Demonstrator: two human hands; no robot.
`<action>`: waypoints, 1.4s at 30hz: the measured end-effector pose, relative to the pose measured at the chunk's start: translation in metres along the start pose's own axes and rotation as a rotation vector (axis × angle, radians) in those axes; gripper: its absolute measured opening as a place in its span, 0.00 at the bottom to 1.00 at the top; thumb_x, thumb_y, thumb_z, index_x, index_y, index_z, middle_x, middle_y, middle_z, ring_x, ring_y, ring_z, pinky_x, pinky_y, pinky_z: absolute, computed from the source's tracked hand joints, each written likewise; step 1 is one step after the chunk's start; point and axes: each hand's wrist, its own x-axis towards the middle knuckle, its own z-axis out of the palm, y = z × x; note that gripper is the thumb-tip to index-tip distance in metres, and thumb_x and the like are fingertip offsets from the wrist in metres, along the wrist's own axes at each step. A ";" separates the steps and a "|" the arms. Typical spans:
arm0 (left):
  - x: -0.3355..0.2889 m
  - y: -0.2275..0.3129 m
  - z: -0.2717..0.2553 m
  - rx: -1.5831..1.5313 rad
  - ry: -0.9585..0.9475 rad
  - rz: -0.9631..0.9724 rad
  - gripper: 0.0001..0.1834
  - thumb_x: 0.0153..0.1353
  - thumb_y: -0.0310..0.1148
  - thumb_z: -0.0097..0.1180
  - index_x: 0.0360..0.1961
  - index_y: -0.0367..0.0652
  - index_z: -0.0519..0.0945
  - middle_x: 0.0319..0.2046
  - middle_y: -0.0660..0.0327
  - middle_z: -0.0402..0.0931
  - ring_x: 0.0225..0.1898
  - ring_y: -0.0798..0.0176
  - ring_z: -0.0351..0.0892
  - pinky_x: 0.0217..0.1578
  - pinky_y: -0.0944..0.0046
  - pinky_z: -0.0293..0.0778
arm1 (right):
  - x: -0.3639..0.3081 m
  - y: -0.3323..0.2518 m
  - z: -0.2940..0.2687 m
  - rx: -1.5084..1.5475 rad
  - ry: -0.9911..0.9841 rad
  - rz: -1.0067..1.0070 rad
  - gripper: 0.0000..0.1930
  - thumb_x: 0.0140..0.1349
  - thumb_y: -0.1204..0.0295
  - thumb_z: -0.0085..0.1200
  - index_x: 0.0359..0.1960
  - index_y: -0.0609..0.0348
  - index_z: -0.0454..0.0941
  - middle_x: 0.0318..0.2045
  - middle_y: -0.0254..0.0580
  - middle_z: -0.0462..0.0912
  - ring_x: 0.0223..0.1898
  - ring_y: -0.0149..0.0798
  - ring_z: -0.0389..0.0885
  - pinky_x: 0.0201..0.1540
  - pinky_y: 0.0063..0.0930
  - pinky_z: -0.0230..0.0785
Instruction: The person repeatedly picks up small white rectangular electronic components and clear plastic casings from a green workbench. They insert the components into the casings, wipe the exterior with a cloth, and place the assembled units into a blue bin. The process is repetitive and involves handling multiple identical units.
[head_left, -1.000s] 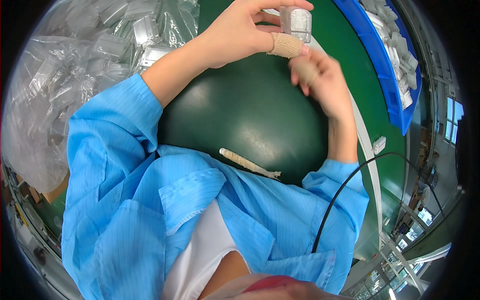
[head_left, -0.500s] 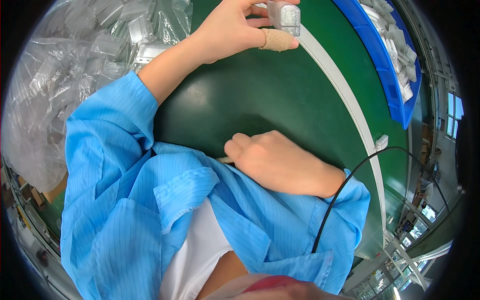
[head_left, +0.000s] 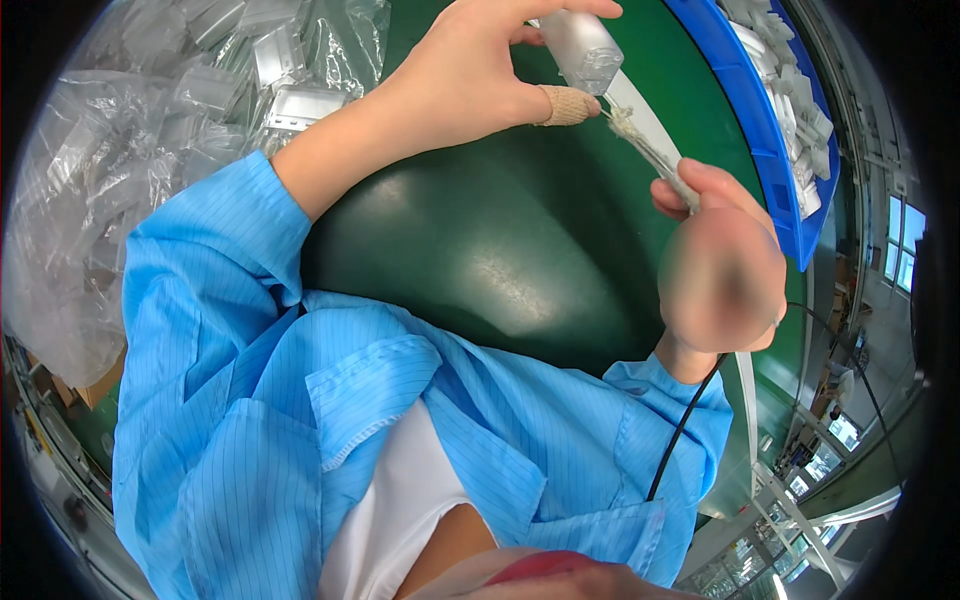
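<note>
My left hand [head_left: 465,75], with a tan wrap on its thumb, grips a translucent whitish plastic piece [head_left: 583,55] between thumb and fingers at the top of the view. In my right hand [head_left: 720,250] is a slender tool [head_left: 645,145], pinched by the fingertips; pale material covers part of it. Its thin tip reaches up to the lower end of the plastic piece, beside my left thumb. Whether tip and piece touch, I cannot tell. Part of my right hand is blurred.
Clear plastic bags [head_left: 130,190] with many pale plastic pieces lie at the left. A blue bin [head_left: 765,150] of similar pieces stands at the far right. A white strip [head_left: 640,110] crosses the green table [head_left: 440,240], and a black cable [head_left: 685,420] runs by my right sleeve.
My right hand has come from close to my body up and to the right, bringing the slender tool to the plastic piece. The piece has tilted in my left hand.
</note>
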 end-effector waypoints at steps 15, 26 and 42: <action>-0.006 0.019 0.006 0.112 0.033 0.006 0.32 0.45 0.24 0.67 0.54 0.42 0.70 0.50 0.54 0.61 0.53 0.59 0.67 0.54 0.62 0.66 | 0.001 0.011 0.010 0.179 0.208 0.221 0.09 0.62 0.79 0.51 0.42 0.73 0.72 0.39 0.58 0.79 0.35 0.42 0.83 0.38 0.31 0.80; -0.002 0.019 0.005 -0.568 0.100 -0.330 0.36 0.48 0.15 0.63 0.58 0.41 0.62 0.48 0.57 0.67 0.51 0.63 0.70 0.52 0.63 0.69 | -0.011 0.032 0.023 0.480 0.443 0.284 0.12 0.66 0.73 0.47 0.47 0.70 0.68 0.42 0.63 0.76 0.35 0.46 0.83 0.37 0.34 0.81; 0.009 0.029 -0.005 -0.371 -0.090 -0.213 0.46 0.45 0.18 0.67 0.65 0.39 0.57 0.53 0.60 0.66 0.56 0.67 0.63 0.57 0.64 0.60 | 0.005 0.020 -0.046 0.259 0.097 0.332 0.07 0.61 0.72 0.52 0.30 0.65 0.76 0.20 0.39 0.76 0.20 0.27 0.72 0.21 0.20 0.63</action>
